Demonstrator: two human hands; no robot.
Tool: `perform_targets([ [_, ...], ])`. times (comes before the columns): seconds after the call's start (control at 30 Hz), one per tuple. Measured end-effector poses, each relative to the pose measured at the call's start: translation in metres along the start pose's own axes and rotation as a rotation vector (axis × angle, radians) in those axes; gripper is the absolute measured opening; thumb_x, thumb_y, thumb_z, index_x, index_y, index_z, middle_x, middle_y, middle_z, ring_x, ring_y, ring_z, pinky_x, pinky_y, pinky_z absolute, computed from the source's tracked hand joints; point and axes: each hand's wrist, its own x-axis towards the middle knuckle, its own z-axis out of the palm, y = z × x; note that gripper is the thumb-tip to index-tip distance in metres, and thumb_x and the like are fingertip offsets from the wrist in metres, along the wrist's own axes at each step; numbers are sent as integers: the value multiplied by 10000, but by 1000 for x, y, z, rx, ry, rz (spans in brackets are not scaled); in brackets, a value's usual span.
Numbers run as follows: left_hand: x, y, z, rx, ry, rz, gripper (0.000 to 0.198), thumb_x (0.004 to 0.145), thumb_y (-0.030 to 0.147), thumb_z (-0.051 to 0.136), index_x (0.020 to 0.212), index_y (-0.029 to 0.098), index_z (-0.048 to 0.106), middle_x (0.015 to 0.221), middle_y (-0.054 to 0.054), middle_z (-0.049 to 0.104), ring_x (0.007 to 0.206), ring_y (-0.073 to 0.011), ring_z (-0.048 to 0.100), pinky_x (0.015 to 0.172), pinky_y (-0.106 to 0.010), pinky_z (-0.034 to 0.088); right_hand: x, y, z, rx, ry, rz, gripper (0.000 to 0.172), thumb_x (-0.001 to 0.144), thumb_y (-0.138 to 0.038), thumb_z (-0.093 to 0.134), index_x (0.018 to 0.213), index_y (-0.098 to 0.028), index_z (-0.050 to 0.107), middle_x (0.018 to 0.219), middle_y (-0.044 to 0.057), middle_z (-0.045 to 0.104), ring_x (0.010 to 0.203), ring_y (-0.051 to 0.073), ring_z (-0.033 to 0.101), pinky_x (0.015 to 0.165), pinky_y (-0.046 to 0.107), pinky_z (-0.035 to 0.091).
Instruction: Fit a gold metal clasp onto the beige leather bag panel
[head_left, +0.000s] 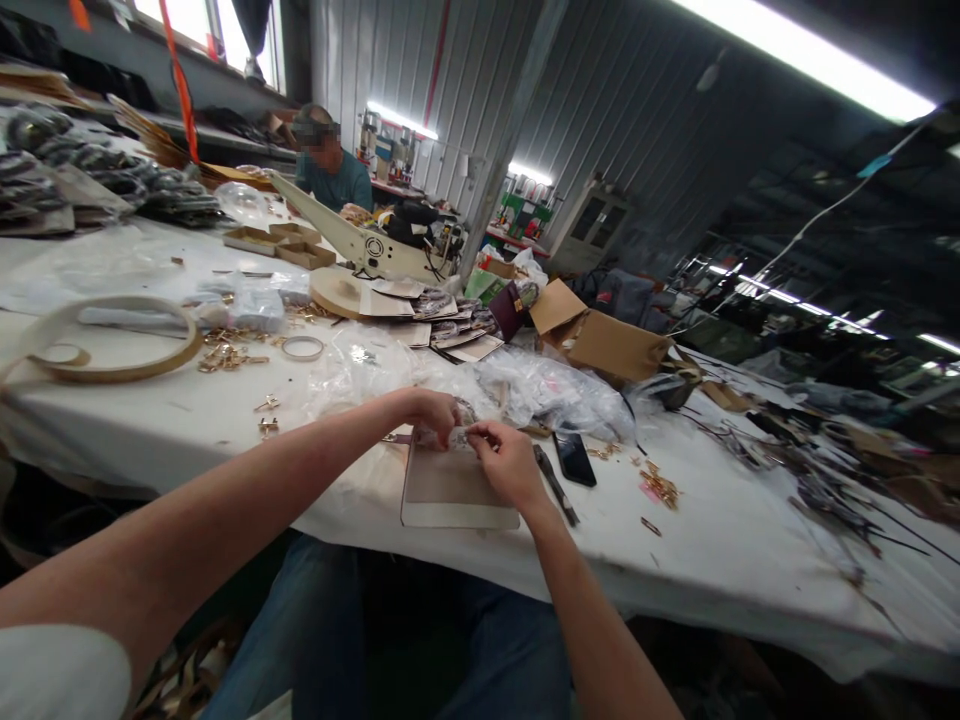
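A flat beige-grey panel [454, 480] with a paler lower strip and rounded corners lies at the table's front edge. My left hand [436, 412] is at the panel's top edge, fingers bent downward and closed. From the right, my right hand [506, 460] rests over the panel's upper right part, its thumb and fingers pinched. Between the fingertips of both hands is a small shiny, crumpled-looking bit, too small to name. Just right of the panel lie a dark slim tool [556, 485] and a black phone [574, 458].
Clear plastic bags [555, 385] lie behind my hands. Gold metal fittings [229, 352] and a large tape roll [112, 340] are on the left; more gold pieces [660, 487] lie right. Beyond stand a cardboard box [615, 345], a cream machine [375, 250] and a seated person [337, 180].
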Motion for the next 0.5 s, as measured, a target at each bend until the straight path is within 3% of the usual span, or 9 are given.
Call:
perform_targets([
  [0.2, -3, 3, 4, -8, 8, 0, 296, 493, 180, 773, 785, 187, 726, 723, 27, 588, 754, -189, 518, 664, -286, 390, 16, 11, 10, -60, -109, 23, 226, 965, -167, 696, 1043, -243, 894, 1026, 41, 876, 927, 251, 799, 904, 347, 585],
  [0.5, -5, 0, 5, -7, -4, 30, 383, 499, 201, 740, 882, 202, 748, 747, 23, 600, 793, -217, 538, 689, -298, 405, 18, 25, 12, -105, -96, 3, 226, 916, -138, 722, 999, -258, 895, 1008, 43, 877, 921, 275, 812, 877, 373, 621],
])
